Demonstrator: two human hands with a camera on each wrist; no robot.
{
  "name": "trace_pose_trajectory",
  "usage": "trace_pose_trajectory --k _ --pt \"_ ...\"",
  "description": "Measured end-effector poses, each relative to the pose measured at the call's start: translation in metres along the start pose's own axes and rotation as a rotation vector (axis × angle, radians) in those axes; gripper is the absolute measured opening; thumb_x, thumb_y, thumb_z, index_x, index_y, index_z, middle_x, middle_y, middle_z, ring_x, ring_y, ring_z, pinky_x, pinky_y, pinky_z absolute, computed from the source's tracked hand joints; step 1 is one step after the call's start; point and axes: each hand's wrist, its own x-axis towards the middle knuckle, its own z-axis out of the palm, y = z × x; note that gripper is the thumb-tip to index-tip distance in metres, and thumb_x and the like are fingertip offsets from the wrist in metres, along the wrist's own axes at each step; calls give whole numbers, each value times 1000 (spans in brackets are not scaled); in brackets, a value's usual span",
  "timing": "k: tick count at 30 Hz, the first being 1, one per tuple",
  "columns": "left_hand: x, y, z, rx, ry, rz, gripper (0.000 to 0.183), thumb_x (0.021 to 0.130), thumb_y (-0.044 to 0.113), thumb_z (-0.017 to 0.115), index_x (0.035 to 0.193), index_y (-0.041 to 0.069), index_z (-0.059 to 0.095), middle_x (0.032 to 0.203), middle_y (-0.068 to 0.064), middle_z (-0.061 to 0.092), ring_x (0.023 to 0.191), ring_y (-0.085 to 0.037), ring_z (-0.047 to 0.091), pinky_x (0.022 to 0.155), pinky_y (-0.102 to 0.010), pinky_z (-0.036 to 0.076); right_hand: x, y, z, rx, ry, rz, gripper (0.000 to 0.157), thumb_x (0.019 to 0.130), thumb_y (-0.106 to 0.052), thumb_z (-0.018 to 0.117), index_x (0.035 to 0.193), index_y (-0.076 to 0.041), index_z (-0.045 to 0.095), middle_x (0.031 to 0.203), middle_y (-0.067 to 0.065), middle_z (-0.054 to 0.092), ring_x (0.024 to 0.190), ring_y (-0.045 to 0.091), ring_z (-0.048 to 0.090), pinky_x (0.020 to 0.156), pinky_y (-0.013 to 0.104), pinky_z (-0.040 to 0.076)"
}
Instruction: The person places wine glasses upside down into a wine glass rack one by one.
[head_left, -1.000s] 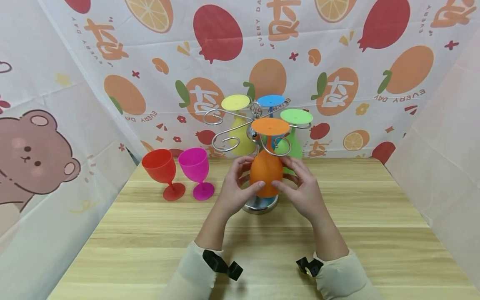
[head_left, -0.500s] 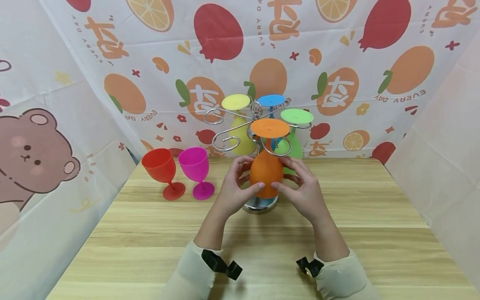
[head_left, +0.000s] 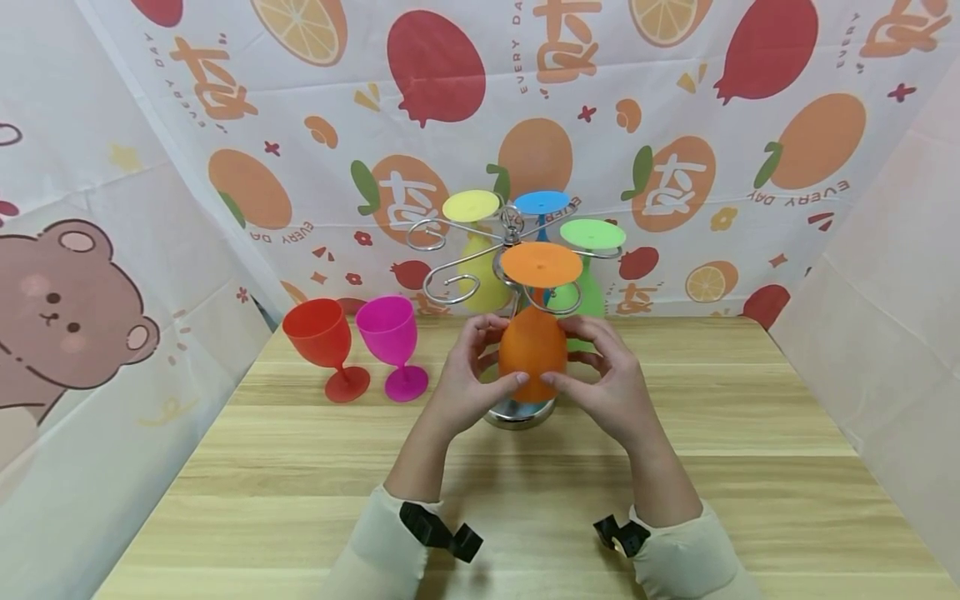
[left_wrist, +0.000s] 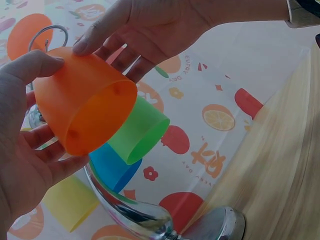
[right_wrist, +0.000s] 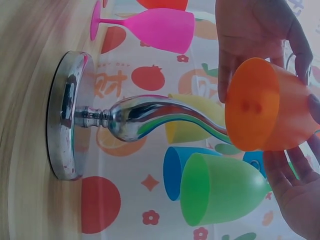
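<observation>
Upside down in front of a metal goblet rack (head_left: 517, 414), an orange plastic goblet (head_left: 533, 358) is held between both hands. My left hand (head_left: 468, 379) grips the bowl from the left, my right hand (head_left: 611, 383) from the right. Both thumbs press the near side while the other fingers curl round the sides. The goblet's round foot sits above a curled wire hook, its stem mostly hidden beneath it. In the right wrist view the open mouth of the orange bowl (right_wrist: 252, 105) faces the rack's base. Yellow (head_left: 480, 271), blue (head_left: 542, 202) and green (head_left: 588, 287) goblets hang inverted from other hooks.
Left of the rack, a red goblet (head_left: 321, 333) and a magenta goblet (head_left: 390, 329) stand upright on the wooden table (head_left: 300, 500). One curled wire hook (head_left: 453, 287) on the rack's left bears no goblet. A fruit-print cloth (head_left: 435, 67) hangs close behind.
The orange goblet has tipped slightly toward me, its foot lower and nearer and its bowl a little lower. Both hands keep their grip in nearly the same place.
</observation>
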Motion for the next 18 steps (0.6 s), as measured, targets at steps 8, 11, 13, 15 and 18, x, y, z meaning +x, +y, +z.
trace_pose_trajectory --k 8,11,13,15,18 --pt "-1 2 -1 4 -14 18 63 80 7 78 132 14 42 134 -3 52 126 -23 50 105 -46 47 0 -3 -2 -20 -11 -15 60 75 1 82 130 -12 61 130 1 57 118 19 55 90 31 57" --pt "-1 2 -1 13 -20 32 63 80 7 78 131 14 42 134 -2 52 126 -23 50 104 -46 48 0 -4 -4 -25 -22 -16 61 75 2 82 130 -12 60 129 1 56 117 19 55 89 30 57" --pt "-1 2 -1 20 -25 43 63 80 7 78 132 14 42 133 -2 52 126 -23 50 104 -45 48 0 -5 -5 -30 -28 -18 61 75 2 83 130 -12 59 129 1 56 117 19 55 88 30 57" --pt "-1 2 0 25 -31 54 63 80 7 78 132 14 42 133 -2 52 126 -23 50 104 -45 48 0 -6 -6 -36 -32 -18 62 74 2 83 130 -12 59 129 1 56 117 19 55 88 30 57" --pt "-1 3 0 23 -41 66 63 80 5 77 132 13 42 133 -3 52 125 -23 50 104 -45 48 0 -8 -7 -41 -37 -25 63 74 2 83 129 -11 58 128 1 56 117 19 55 87 30 57"
